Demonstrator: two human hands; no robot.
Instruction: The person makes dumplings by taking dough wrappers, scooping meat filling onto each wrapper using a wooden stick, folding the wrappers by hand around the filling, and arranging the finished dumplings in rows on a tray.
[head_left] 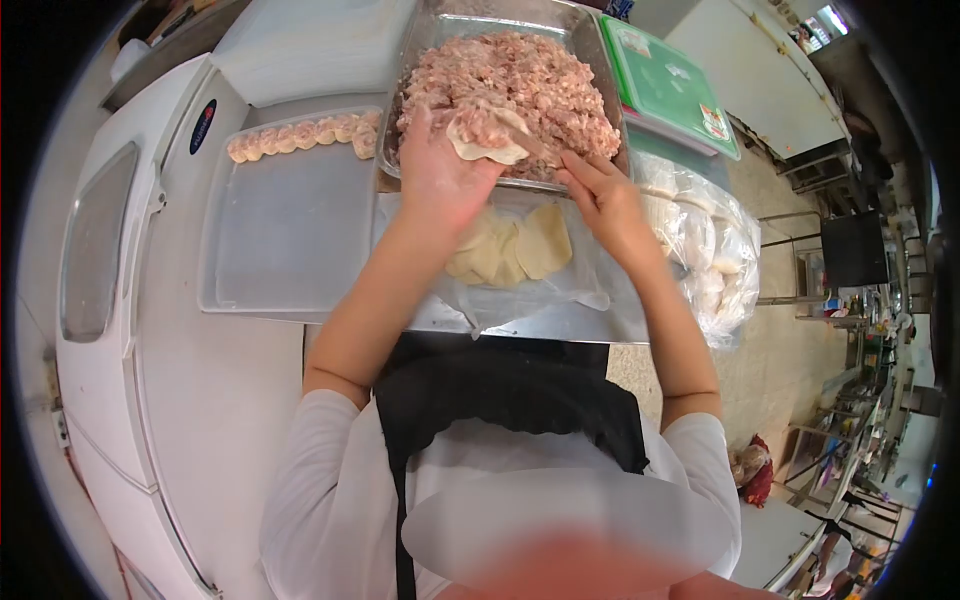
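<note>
My left hand [440, 175] holds a round dough wrapper [493, 150] with pink minced meat on it, over the near edge of a metal tray [392, 130] full of minced meat [510, 75]. In my right hand [605, 198] is a flat spreading tool [538, 150], its blade reaching to the meat on the wrapper. Its handle is mostly hidden by my fingers. Several pale yellow wrappers [510, 248] lie overlapped on clear plastic just below the tray.
At the left, a plastic tray [290, 235] bears a row of filled dumplings [305, 137]. A green-lidded container [670, 80] stands at the right, above bagged wrapper stacks [700, 230]. A white freezer [185, 300] is at the far left.
</note>
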